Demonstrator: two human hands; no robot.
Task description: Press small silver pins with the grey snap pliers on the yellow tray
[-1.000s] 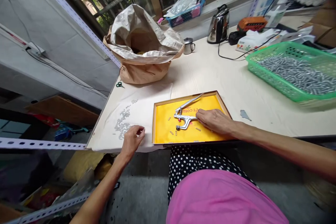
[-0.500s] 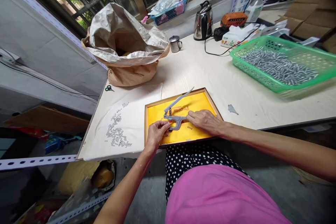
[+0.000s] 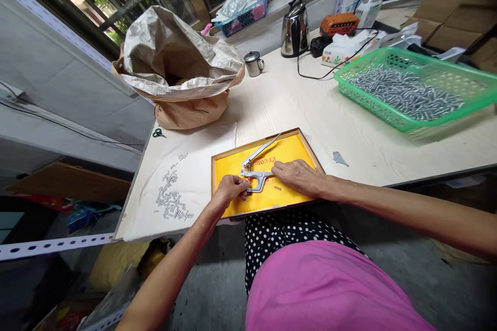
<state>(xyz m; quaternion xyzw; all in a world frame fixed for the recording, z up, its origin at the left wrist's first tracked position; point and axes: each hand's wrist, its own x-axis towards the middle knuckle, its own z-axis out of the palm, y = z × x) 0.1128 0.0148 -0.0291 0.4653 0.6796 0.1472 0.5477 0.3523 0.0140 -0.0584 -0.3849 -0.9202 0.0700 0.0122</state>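
A silver plier-like press tool [image 3: 254, 170] lies in a wooden tray [image 3: 221, 158] lined with yellow cloth, its long lever raised toward the back. My left hand [image 3: 230, 187] is at the tool's jaw, fingers pinched together on something too small to make out. My right hand [image 3: 298, 176] lies flat over the tool's lower handle, fingers stretched out and pressing it down. A few small metal pins lie loose on the yellow cloth. A pile of small metal pins [image 3: 171, 197] sits on a white sheet [image 3: 202, 150] left of the tray.
A crumpled brown paper sack [image 3: 178, 70] stands at the back left, small green scissors [image 3: 158, 133] beside it. A green basket [image 3: 411, 90] of metal pins sits at the right. A kettle [image 3: 294, 28], a metal cup [image 3: 253, 63], cables and boxes line the back.
My left hand left the pin pile, crossed right into the tray and now pinches at the tool's jaw. My right hand has stayed on the handle.
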